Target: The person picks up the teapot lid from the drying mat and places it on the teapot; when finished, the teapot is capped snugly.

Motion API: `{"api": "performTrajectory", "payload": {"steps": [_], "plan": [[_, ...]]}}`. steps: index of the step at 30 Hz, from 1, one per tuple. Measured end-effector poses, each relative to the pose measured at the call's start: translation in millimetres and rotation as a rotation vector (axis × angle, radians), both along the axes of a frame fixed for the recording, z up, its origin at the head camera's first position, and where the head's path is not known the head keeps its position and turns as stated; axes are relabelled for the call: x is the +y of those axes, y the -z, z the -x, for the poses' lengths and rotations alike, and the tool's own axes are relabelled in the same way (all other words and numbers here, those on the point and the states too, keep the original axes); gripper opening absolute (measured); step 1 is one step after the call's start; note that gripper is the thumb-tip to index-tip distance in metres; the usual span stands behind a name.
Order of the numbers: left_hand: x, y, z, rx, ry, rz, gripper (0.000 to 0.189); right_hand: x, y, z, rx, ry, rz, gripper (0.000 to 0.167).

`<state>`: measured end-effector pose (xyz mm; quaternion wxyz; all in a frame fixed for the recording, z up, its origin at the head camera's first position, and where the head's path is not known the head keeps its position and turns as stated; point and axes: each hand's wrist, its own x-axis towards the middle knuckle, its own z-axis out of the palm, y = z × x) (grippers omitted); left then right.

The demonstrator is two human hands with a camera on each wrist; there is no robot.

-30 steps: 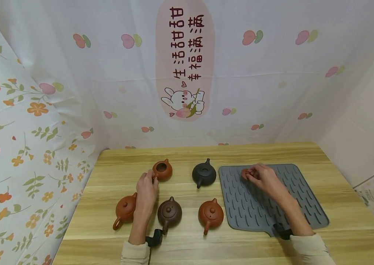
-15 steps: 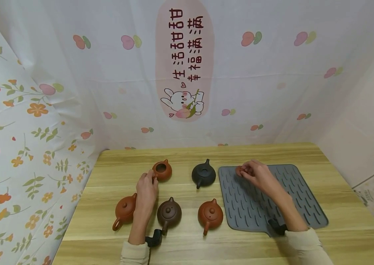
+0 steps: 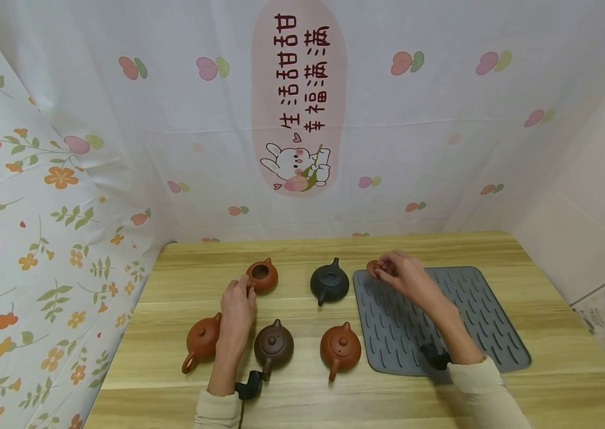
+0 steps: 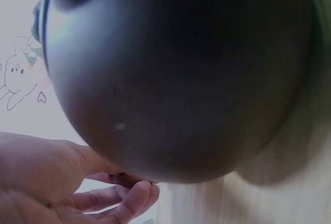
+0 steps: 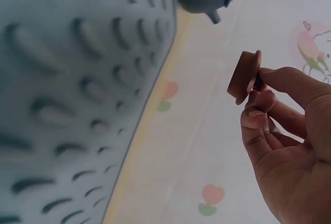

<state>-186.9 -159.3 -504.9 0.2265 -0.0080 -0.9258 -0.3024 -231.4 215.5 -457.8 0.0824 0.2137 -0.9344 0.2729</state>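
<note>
My right hand (image 3: 406, 277) pinches a reddish-brown teapot lid (image 3: 373, 268) by its knob, above the back left of the grey mat. In the right wrist view the lid (image 5: 245, 77) is tilted on its side, its underside facing away from the fingers. Over at the left, my left hand (image 3: 239, 304) grips the handle of a lidless orange-brown teapot (image 3: 266, 279), whose dark round opening faces up. Part of that handle is hidden behind the fingers. A dark brown teapot's round belly (image 4: 176, 89) fills most of the left wrist view, in front of the left hand (image 4: 62, 182).
Between the hands stands a black teapot (image 3: 330, 285). Nearer the front are an orange-brown teapot (image 3: 201, 339) beside the left forearm, a lidded dark brown teapot (image 3: 274, 344) and a lidded orange one (image 3: 341, 347). A grey ridged mat (image 3: 441, 333) lies at the right.
My right hand has moved left and a little farther back with the lid, toward the mat's back left corner. The left hand has stayed on the lidless teapot's handle.
</note>
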Motion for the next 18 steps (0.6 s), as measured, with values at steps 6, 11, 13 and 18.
{"api": "performTrajectory", "payload": {"steps": [6,11,13,18], "plan": [[-0.6,-1.3,-0.3,-0.010,0.006,0.012,0.018,-14,-7.7,5.5,-0.006,-0.031,0.018,0.011],[-0.8,-1.6,0.1,-0.030,0.006,0.012,0.012,-21,-9.6,7.8,-0.012,-0.037,0.024,0.010],[-0.7,-1.9,0.5,-0.038,0.007,0.016,0.010,-22,-9.7,8.5,-0.014,-0.039,0.023,0.010],[0.0,-3.2,0.6,-0.049,0.013,0.021,0.009,-26,-8.8,10.7,-0.017,-0.053,0.028,0.011]]}}
